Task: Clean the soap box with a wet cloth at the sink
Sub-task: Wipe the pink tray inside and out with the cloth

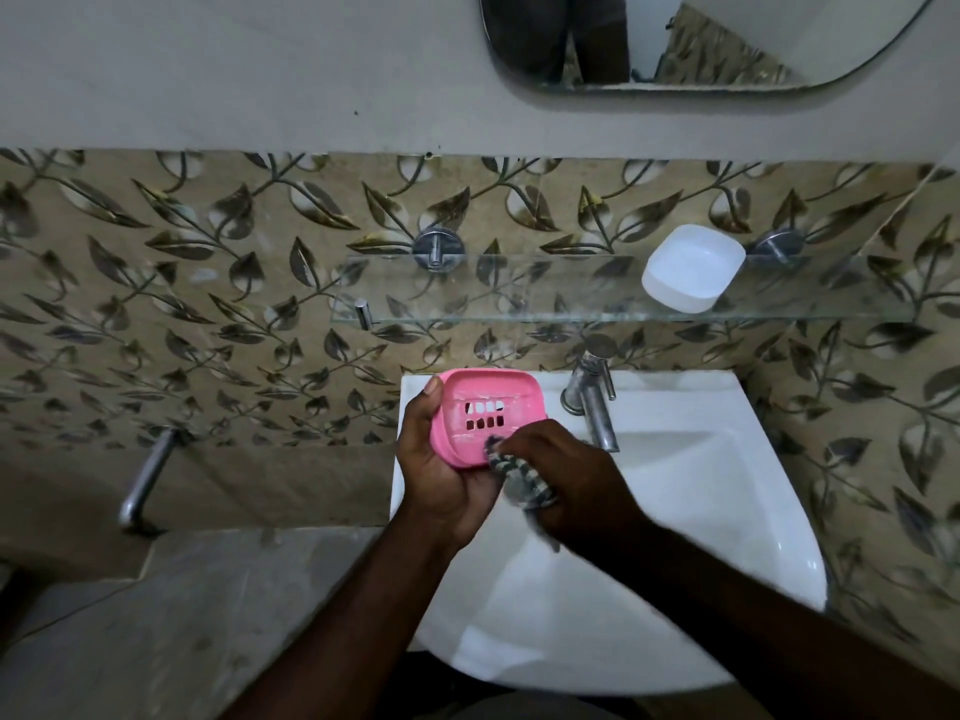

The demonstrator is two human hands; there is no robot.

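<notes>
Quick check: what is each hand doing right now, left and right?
Left hand: closed around the pink soap box, held over the sink.
Right hand: closed on the cloth, pressing it against the box.

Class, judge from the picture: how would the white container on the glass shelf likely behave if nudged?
The white container looks like thin plastic, so probably light and easily shifted. On the smooth glass shelf it would likely slide rather than roll. It sits near the front edge, so it might fall.

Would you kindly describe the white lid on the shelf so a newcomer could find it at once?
Start at the white sink and look up past the tap to the glass shelf on the leaf-patterned wall. The white lid sits toward its right end, the shelf's only item, plain white unlike the pink soap box.
</notes>
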